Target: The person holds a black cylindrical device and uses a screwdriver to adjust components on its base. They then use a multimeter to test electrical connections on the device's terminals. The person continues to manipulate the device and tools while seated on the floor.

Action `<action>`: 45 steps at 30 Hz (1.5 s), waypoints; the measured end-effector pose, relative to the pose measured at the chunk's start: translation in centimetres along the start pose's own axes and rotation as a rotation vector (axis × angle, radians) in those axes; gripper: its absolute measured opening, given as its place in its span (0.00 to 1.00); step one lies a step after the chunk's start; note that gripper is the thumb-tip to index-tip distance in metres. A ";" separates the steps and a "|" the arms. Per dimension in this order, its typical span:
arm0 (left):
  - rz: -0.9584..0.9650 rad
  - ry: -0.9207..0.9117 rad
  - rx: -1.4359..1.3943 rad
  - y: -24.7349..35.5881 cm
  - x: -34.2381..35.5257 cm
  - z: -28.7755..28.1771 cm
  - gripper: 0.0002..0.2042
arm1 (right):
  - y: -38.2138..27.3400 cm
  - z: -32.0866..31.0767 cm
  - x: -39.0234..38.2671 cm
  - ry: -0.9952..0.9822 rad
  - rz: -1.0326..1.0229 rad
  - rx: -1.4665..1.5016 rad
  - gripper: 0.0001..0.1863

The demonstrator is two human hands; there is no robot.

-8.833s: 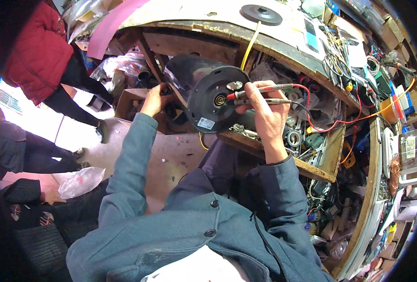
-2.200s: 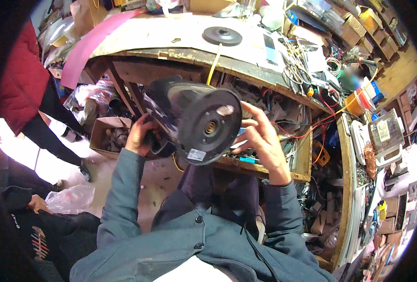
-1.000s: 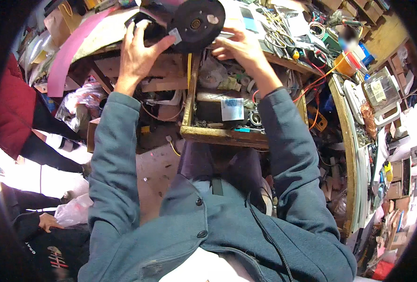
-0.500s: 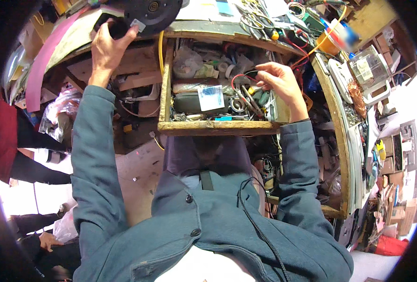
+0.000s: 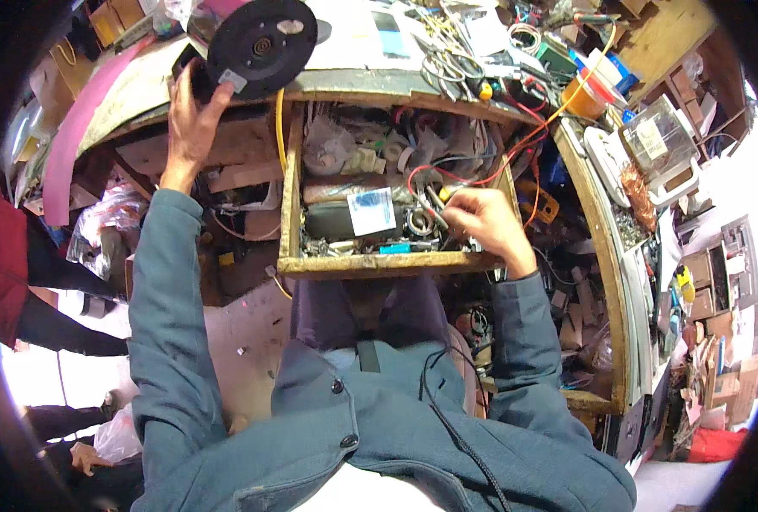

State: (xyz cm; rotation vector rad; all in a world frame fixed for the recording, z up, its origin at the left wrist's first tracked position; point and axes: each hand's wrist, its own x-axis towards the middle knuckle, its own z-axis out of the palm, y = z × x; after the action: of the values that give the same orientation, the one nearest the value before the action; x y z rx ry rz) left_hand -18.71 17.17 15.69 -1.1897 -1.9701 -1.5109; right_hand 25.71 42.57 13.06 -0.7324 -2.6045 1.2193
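Up on the bench edge, my left hand (image 5: pixel 194 124) grips an overturned black kettle, its round base (image 5: pixel 262 49) facing up with a central connector, a silver patch and a white label; the kettle's body is mostly hidden. My right hand (image 5: pixel 484 224) is down in the open wooden drawer (image 5: pixel 355 263), fingers closed around slim test probes (image 5: pixel 437 205) with red and dark leads. Beside them lie metal rings (image 5: pixel 418 224), a white-and-blue card (image 5: pixel 371 210), plastic bags (image 5: pixel 328 141) and small tools.
Crowded bench (image 5: pixel 345 85) with cables, containers and a yellow cord. Clear lidded box (image 5: pixel 652 136) and shelving with cartons at right. Pink sheet (image 5: pixel 76 145) at left. Another person in red (image 5: pixel 12 273) stands at left; a co-worker's hand (image 5: pixel 87 456) shows lower left.
The kettle has gone from above my lap up to the bench in my left hand. My right hand has left the base and moved down into the drawer to the probes.
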 end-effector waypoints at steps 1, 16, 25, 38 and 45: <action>-0.020 -0.004 -0.023 0.2 -0.2 0.0 0.44 | -0.9 0.5 -0.1 -0.056 -0.098 -0.034 0.11; 0.078 -0.135 0.331 1.3 0.7 -1.9 0.46 | -1.6 3.1 3.7 -0.558 -0.191 -0.249 0.11; 0.042 -0.230 0.229 5.7 0.8 -2.7 0.32 | -2.6 3.3 2.6 -0.348 -0.218 -0.229 0.11; 0.137 -0.138 0.426 1.8 1.3 -2.3 0.38 | -2.9 5.0 5.0 -0.559 -0.403 -0.452 0.14; -0.045 -0.233 0.435 4.7 1.1 -2.8 0.41 | -4.0 4.9 5.0 -0.608 -0.344 -0.326 0.16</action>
State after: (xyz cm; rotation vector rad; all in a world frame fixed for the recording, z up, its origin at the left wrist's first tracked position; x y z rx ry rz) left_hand -16.14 15.31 20.24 -1.1719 -2.3330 -0.9194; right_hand 18.22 39.58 12.70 0.0929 -3.2795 1.0388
